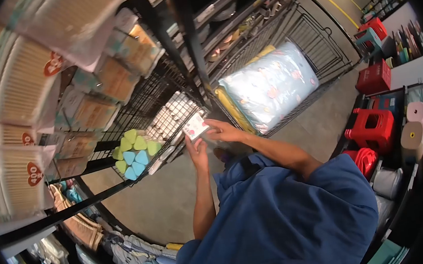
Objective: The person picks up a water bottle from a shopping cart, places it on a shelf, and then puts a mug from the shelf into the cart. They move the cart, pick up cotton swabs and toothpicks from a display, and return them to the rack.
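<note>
A small white box with pink and dark print is held up in front of the wire shelf. The fingers of my left hand are closed on its lower left edge. My right hand grips its right edge, thumb and fingers bent around the side. Just beyond the box, a wire basket shelf holds a row of similar white boxes. Green triangular containers and light blue ones are grouped at the near end of that shelf.
A wire shopping cart on the right carries a large plastic-wrapped pale blue package and something yellow. Clear packs of cotton swabs hang at left. Red plastic stools line the right shelf; folded clothes lie lower left.
</note>
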`<state>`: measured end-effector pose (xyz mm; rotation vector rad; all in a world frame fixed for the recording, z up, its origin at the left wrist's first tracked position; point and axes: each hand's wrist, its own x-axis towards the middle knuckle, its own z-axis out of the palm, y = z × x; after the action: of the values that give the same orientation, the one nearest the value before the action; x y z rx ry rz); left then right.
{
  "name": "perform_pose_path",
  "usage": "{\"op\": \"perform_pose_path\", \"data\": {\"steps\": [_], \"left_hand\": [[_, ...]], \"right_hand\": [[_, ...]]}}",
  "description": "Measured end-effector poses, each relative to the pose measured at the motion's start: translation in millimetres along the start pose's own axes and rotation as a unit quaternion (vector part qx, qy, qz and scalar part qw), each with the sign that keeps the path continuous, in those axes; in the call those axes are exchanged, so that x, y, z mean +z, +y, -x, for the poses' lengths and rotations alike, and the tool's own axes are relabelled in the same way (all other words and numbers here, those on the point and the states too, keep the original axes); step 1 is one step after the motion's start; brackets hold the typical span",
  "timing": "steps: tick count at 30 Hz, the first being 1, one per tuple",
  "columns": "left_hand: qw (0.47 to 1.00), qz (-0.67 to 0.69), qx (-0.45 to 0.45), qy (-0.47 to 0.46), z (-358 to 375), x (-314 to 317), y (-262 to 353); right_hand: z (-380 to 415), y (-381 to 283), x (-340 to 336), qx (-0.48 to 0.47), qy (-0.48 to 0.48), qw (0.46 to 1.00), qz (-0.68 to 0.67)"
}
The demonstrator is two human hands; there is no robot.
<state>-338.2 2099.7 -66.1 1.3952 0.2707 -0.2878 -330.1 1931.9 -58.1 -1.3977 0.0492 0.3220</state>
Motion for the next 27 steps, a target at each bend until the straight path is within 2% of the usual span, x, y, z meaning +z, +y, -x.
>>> {"op": "perform_pose_path", "data": {"steps": [2,3,4,6,7,8,9,10,13,14,15,16,18,19,20,21,23,24,25,26,27], "left_hand": [[0.995,-0.054,0.044,-0.069,12,20,-17],[0.99,-0.054,0.085,-0.098,21,39,-10],[0.99,-0.052,0.085,-0.1,26,57,-2],[0.971,-0.133,0.111,-0.164,34,91,9],[0.961,-0.16,0.122,-0.188,35,104,10],[0.962,-0.159,0.122,-0.186,34,117,6],[0.95,-0.181,0.125,-0.222,33,129,2],[0.936,-0.202,0.129,-0.259,31,141,-2],[0.914,-0.24,0.118,-0.306,13,167,-47],[0.895,-0.272,0.112,-0.336,9,175,-61],[0.908,-0.239,0.042,-0.34,7,184,-66],[0.909,-0.239,0.041,-0.339,7,191,-66],[0.857,-0.323,-0.128,-0.381,3,201,-67],[0.857,-0.325,-0.096,-0.388,3,200,-72],[0.862,-0.323,-0.097,-0.379,6,199,-70],[0.855,-0.33,-0.115,-0.383,8,197,-66],[0.867,-0.304,-0.126,-0.374,13,184,-61],[0.88,-0.298,-0.126,-0.348,15,173,-62],[0.899,-0.25,-0.114,-0.341,17,160,-64],[0.916,-0.202,-0.099,-0.332,18,148,-65],[0.922,-0.227,-0.084,-0.304,22,137,-49]], "right_hand": [[29,6,-23,-0.01,0.04,0.999,-0.027],[42,7,-35,0.017,0.067,0.997,-0.035],[55,7,-48,0.018,0.069,0.997,-0.034],[82,-11,-70,0.057,0.149,0.985,-0.061],[91,-12,-82,0.058,0.148,0.985,-0.06],[100,-12,-96,0.061,0.187,0.979,-0.055],[107,-12,-109,0.062,0.225,0.971,-0.049],[115,-11,-121,0.06,0.224,0.971,-0.048],[130,3,-153,0.091,0.327,0.941,0.003],[132,16,-170,0.091,0.327,0.941,0.003],[132,33,-190,0.167,0.282,0.944,0.043],[132,41,-203,0.241,0.234,0.938,0.083],[132,47,-211,0.224,0.243,0.937,0.115],[128,49,-217,0.231,0.237,0.926,0.18],[124,50,-222,0.238,0.227,0.912,0.245],[125,43,-222,0.236,0.213,0.915,0.25],[132,20,-217,0.213,0.212,0.834,0.464],[133,11,-215,0.215,0.219,0.828,0.469],[135,5,-214,0.199,0.228,0.847,0.436],[137,28,-223,0.083,0.245,0.829,0.496],[138,18,-221,0.078,0.217,0.849,0.476]]}}
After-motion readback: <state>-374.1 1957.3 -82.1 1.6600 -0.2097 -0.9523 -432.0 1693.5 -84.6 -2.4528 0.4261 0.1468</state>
